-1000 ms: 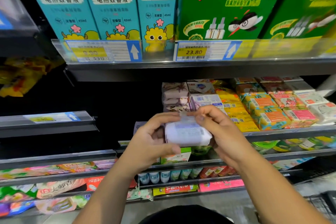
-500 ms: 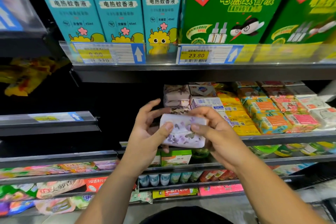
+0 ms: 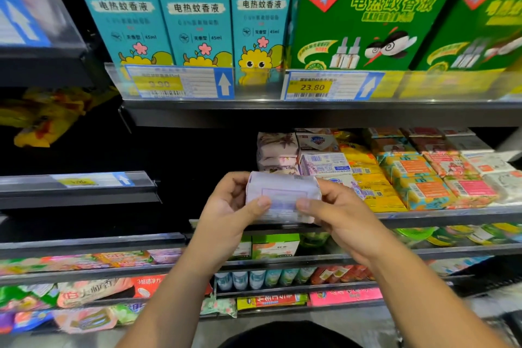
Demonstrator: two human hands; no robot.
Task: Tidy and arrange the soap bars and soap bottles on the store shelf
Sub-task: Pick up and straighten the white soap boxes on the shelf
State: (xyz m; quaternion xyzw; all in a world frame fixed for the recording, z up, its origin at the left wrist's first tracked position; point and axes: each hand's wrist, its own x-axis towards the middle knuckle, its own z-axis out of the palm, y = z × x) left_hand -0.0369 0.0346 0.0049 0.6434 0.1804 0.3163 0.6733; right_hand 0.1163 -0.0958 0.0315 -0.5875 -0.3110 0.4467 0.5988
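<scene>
- A lilac-wrapped soap bar (image 3: 282, 196) is held in the air just in front of the soap shelf (image 3: 452, 216), at its left end and about level with its front lip.
- The left hand (image 3: 229, 206) takes the bar's left end. Its grip pinches the wrapper, with the thumb on the near face and the fingers curled behind.
- The right hand (image 3: 343, 219) does the same at the right end, its grip pinching the bar with the thumb on the near face.
- The 2 thumbs lie close together on that face but do not touch.
- At the soap shelf's left end, behind the bar, stands a stack (image 3: 276, 152) of similar lilac bars; their count is unclear.
- Further right on the soap shelf lie blue-and-white bars (image 3: 324, 162), then yellow bars (image 3: 367, 181), then orange-and-green bars (image 3: 412, 178).
- Above the soap shelf, 3 teal boxes (image 3: 195, 14) and green boxes (image 3: 367, 17) stand behind a tag (image 3: 310, 87) reading 23.80.
</scene>
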